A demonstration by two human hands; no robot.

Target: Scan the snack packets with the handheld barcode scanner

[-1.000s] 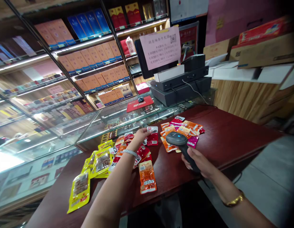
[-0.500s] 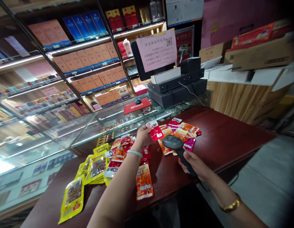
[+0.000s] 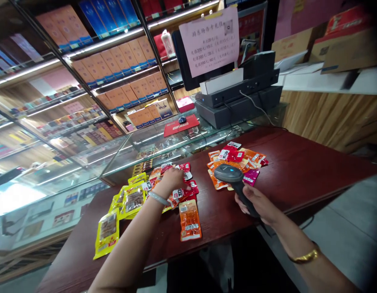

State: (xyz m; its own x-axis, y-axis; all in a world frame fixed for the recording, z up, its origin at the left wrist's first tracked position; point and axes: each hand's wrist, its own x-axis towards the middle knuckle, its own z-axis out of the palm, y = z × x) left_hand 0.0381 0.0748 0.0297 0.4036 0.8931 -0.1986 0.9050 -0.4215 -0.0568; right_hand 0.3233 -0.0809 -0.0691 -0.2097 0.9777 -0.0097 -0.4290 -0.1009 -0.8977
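Note:
My right hand point(image 3: 258, 202) is wrapped round the handle of a black barcode scanner point(image 3: 228, 174), its head over the front of the right-hand pile of orange, red and purple snack packets point(image 3: 235, 156). My left hand point(image 3: 173, 179) is down on the left-hand pile of red and orange snack packets point(image 3: 192, 187). Its fingers are mostly hidden, so I cannot tell whether they grip one. Left of that hand lie several yellow snack packets point(image 3: 135, 200) with clear windows. One orange packet point(image 3: 190, 220) lies flat on the table between both hands.
The dark red table point(image 3: 219, 215) meets a glass display counter point(image 3: 121, 162). On the counter are a mouse point(image 3: 182, 120) on a red mat, and a black till point(image 3: 237, 106) behind a monitor carrying a pink notice point(image 3: 211, 42). Cardboard boxes point(image 3: 347, 53) sit at the right.
My left hand has moved left from the right-hand pile to the left-hand one. The red packet it held now lies on the right-hand pile. My right hand still grips the scanner.

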